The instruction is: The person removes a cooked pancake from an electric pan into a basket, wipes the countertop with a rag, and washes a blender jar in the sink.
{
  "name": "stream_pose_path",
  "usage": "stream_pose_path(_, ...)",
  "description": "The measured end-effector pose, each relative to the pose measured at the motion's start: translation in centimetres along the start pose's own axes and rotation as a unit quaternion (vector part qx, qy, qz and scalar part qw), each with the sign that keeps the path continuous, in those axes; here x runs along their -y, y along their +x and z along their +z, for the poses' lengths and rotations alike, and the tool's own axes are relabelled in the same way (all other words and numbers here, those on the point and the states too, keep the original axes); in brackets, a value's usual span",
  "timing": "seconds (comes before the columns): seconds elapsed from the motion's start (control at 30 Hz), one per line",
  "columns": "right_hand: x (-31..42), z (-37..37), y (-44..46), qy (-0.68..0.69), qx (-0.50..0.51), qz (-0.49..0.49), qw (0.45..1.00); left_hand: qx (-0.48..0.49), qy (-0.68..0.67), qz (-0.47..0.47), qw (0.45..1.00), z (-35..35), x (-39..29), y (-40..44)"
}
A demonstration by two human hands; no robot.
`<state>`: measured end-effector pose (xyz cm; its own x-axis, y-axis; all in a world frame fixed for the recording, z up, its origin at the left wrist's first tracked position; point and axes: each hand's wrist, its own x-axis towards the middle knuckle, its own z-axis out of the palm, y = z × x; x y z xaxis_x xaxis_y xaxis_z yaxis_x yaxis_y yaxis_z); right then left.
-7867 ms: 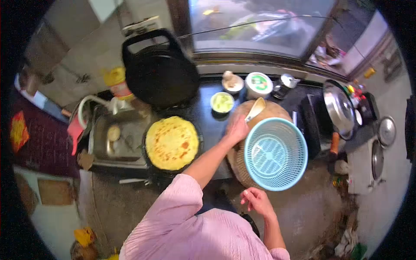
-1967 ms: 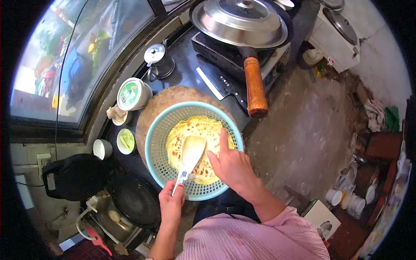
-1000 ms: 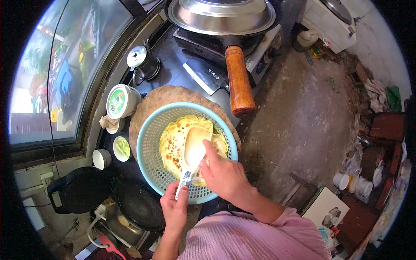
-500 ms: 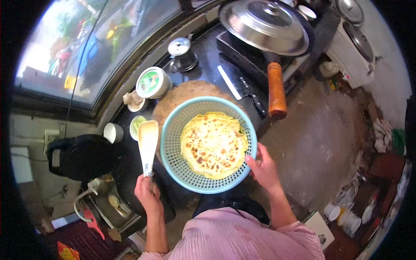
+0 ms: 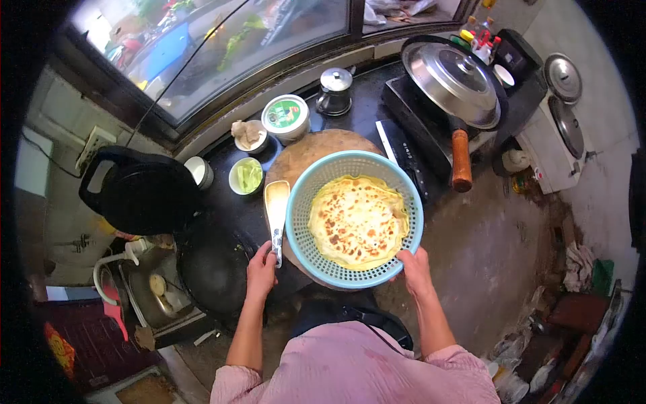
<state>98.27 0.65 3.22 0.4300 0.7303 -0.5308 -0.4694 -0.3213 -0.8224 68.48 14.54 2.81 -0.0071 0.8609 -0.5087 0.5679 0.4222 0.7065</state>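
Observation:
A light blue plastic basket [image 5: 301, 248] rests over a round wooden board [image 5: 336, 140]. Browned flatbread [image 5: 358, 222] lies flat inside it. My left hand [image 5: 262, 271] is closed round the patterned handle of a spatula [image 5: 276, 205], whose pale blade points up beside the basket's left side. With my right hand [image 5: 416, 271] I grip the basket's lower right rim, thumb on top. To the left of the board stands a bowl of green slices [image 5: 247, 176].
An open black griddle [image 5: 214, 264] sits at the left by a sink [image 5: 145, 276]. Behind the board are a lidded tub [image 5: 286, 116] and a metal pot [image 5: 335, 91]. A cleaver [image 5: 404, 158] lies right of the board, near a lidded pan [image 5: 457, 81] on a stove.
The basket's flatbread, earlier on the griddle, now lies in the basket. My right hand has moved from over the bread to the rim. The spatula has moved out to the left. The view has turned.

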Motion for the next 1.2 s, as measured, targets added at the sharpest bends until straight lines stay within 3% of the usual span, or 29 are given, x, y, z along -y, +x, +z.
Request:
stream_pose_path(0.03, -0.2, 0.1, -0.4, 0.005, -0.002, -0.007, 1.0, -0.094, 0.044, 0.118, 0.988, -0.2, 0.8, -0.1)
stream_pose_path(0.1, -0.6, 0.2, -1.0, 0.016, -0.008, -0.022, 1.0, -0.273, 0.13, 0.342, 0.89, -0.3, 2.5, 0.2)
stream_pose_path(0.17, -1.0, 0.2, -1.4, 0.036, -0.008, -0.032, 0.999, -0.276, 0.063, 0.317, 0.905, -0.8, -3.2, -4.5)
stream_pose_path(0.27, -1.0, 0.6, -2.0, 0.023, -0.007, -0.054, 0.998, -0.241, 0.024, 0.313, 0.918, -1.4, -6.2, -8.8)
stream_pose_path(0.4, 1.4, 2.6, -3.3, -0.012, 0.009, -0.09, 0.996, -0.266, 0.067, 0.463, 0.843, -1.9, -7.8, -9.4)
stream_pose_path(0.5, 2.0, 4.5, -3.6, -0.034, 0.048, -0.097, 0.994, -0.321, -0.007, 0.275, 0.906, -3.6, -7.9, -8.7)
stream_pose_path(0.53, 1.8, 5.2, -3.7, -0.041, 0.065, -0.099, 0.992, -0.276, -0.092, 0.251, 0.923, -4.2, -6.2, -7.8)
stream_pose_path(0.57, 1.5, 6.2, -3.8, -0.042, 0.089, -0.092, 0.991, -0.144, -0.204, 0.153, 0.956, -5.3, -5.1, -7.9)
stream_pose_path(0.63, 0.5, 8.2, -4.1, -0.044, 0.141, -0.078, 0.986, -0.015, -0.283, 0.035, 0.958, -6.4, -2.7, -8.4)
stream_pose_path(0.67, 2.3, 9.5, -4.9, -0.057, 0.163, -0.046, 0.984, -0.024, -0.303, -0.034, 0.952, -7.2, -2.4, -8.9)
stream_pose_path(0.8, -1.0, 13.6, -3.3, -0.094, 0.27, 0.052, 0.957, -0.096, -0.289, -0.033, 0.952, -11.5, 0.3, -11.4)
stream_pose_path(0.87, -1.9, 15.9, -4.1, -0.24, 0.201, -0.216, 0.925, -0.142, -0.231, -0.015, 0.962, -13.9, 1.1, -12.7)
stream_pose_path(0.9, -2.0, 18.3, -4.7, -0.318, 0.144, -0.343, 0.872, -0.153, -0.204, -0.008, 0.967, -16.0, 2.8, -11.5)
stream_pose_path(0.93, -2.2, 19.5, -4.6, -0.304, 0.167, -0.377, 0.859, -0.209, -0.089, 0.028, 0.973, -17.2, 5.0, -10.7)
stream_pose_path(1.07, -4.3, 25.6, -5.4, -0.233, 0.363, -0.274, 0.86, -0.284, 0.005, -0.016, 0.959, -21.4, 6.4, -11.7)
stream_pose_path(1.2, -8.8, 26.3, -2.8, -0.327, 0.275, -0.342, 0.837, -0.326, 0.004, -0.012, 0.945, -22.7, 8.0, -12.4)
